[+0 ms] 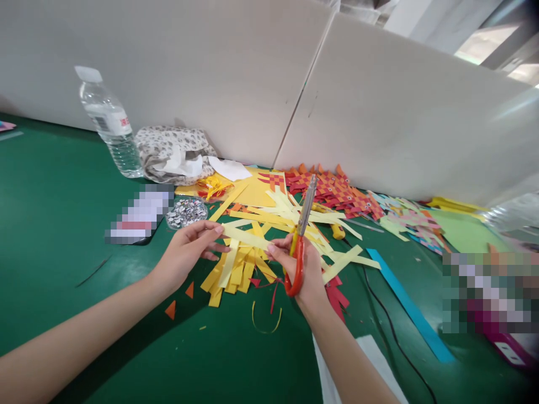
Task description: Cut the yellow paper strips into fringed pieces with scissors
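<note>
A pale yellow paper strip [248,235] is stretched between my two hands above the table. My left hand [196,247] pinches its left end between thumb and fingers. The thumb and fingers of my right hand [301,264] grip the other end. Scissors [299,247] with red-orange handles also sit in my right hand, their blades together and pointing up and away. Below the hands lies a loose heap of yellow paper strips [236,275]. Red paper strips [334,294] show partly behind my right wrist.
Woven red-orange paper pieces [332,188] are piled against the grey partition [210,73]. A water bottle [112,123], a phone [143,216] and a packet of small round pieces [186,212] stand or lie at left. A blue strip [410,306] and black cable [389,322] lie at right.
</note>
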{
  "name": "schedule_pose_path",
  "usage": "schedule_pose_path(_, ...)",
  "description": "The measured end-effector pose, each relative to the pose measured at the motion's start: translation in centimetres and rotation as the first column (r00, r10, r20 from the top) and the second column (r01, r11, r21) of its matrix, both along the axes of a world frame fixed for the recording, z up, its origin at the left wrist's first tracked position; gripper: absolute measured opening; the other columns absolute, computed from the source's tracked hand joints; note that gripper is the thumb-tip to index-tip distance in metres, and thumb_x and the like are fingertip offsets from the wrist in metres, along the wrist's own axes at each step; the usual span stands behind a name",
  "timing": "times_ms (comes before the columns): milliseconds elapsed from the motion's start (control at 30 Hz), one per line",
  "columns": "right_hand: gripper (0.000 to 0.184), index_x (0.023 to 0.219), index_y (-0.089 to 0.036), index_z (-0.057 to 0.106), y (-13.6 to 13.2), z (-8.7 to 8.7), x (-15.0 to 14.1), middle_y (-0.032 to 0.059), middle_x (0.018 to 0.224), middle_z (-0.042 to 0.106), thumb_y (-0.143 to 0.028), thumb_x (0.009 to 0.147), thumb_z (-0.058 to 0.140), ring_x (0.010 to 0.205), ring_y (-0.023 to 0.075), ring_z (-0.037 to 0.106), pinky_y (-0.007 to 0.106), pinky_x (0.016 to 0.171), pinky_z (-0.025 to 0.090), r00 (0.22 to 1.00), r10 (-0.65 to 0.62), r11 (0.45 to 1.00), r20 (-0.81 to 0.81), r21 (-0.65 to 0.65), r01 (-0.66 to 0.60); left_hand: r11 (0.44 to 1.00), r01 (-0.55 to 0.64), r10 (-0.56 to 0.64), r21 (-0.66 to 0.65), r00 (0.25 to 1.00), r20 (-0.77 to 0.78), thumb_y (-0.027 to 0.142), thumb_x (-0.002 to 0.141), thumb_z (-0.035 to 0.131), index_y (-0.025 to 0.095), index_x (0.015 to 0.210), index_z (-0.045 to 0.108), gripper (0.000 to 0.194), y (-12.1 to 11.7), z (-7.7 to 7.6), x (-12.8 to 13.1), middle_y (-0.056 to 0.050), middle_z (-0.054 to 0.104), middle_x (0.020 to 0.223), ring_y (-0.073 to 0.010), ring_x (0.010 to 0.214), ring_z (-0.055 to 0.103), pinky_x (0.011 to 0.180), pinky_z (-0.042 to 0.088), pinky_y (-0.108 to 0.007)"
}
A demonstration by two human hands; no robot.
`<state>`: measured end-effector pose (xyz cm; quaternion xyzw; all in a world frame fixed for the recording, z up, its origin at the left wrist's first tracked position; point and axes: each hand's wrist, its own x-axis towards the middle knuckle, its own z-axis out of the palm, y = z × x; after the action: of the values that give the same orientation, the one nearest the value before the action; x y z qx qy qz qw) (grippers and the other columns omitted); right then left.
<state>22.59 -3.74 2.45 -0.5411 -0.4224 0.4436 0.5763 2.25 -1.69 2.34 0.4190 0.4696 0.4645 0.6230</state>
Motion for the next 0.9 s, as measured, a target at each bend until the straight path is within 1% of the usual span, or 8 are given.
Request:
schedule_pose_path(167, 0.033, 0.066, -0.021, 0.048, 0.05, 0.02, -0.05, -0.0033, 0.062, 0.065, -0.025, 0.056, 0.079, 0.060, 0.0158, 0.066, 0.034, 0.065, 0.058, 1.000, -0.001, 1.000, -0.015, -0.020, 0.000, 1.000, -0.020, 0.020, -0.004, 1.000, -0.023, 0.040, 0.073, 0.072, 0.019, 0.079, 0.062, 0.023, 0.11, 0.07, 0.11, 0.002, 0.068, 0.075, -0.0130, 0.065, 0.070, 0.053, 0.050, -0.016)
schedule_pose_path(300, 0.033, 0.066, -0.021, 0.047, 0.07, -0.01, -0.06, -0.0040, 0.061, 0.064, -0.025, 0.056, 0.079, 0.060, 0.0161, 0.066, 0.034, 0.065, 0.058, 1.000, -0.002, 1.000, -0.010, -0.022, 0.002, 1.000, -0.029, 0.029, -0.009, 0.999, -0.028, 0.040, 0.072, 0.072, 0.019, 0.079, 0.063, 0.024, 0.07, 0.14, 0.17, 0.001, 0.070, 0.077, -0.0125, 0.063, 0.070, 0.052, 0.049, -0.016)
schedule_pose_path(600, 0.033, 0.069, -0.021, 0.046, 0.00, -0.14, 0.08, -0.0033, 0.063, 0.065, -0.024, 0.058, 0.077, 0.064, 0.0157, 0.066, 0.035, 0.069, 0.057, 0.999, 0.032, 0.999, 0.014, 0.007, -0.032, 1.000, -0.017, 0.017, 0.004, 0.999, -0.047, 0.040, 0.074, 0.070, 0.019, 0.079, 0.063, 0.023, -0.01, -0.02, -0.10, 0.000, 0.071, 0.078, -0.0114, 0.061, 0.069, 0.050, 0.048, -0.015)
schedule_pose_path(900, 0.033, 0.070, -0.021, 0.047, -0.03, -0.13, 0.16, -0.0026, 0.065, 0.065, -0.025, 0.058, 0.077, 0.065, 0.0160, 0.065, 0.036, 0.069, 0.057, 0.999, 0.026, 1.000, 0.030, 0.009, -0.026, 1.000, -0.021, 0.021, 0.002, 0.998, -0.055, 0.040, 0.074, 0.070, 0.019, 0.078, 0.062, 0.023, 0.13, 0.00, 0.04, 0.000, 0.071, 0.077, -0.0113, 0.060, 0.068, 0.050, 0.048, -0.016)
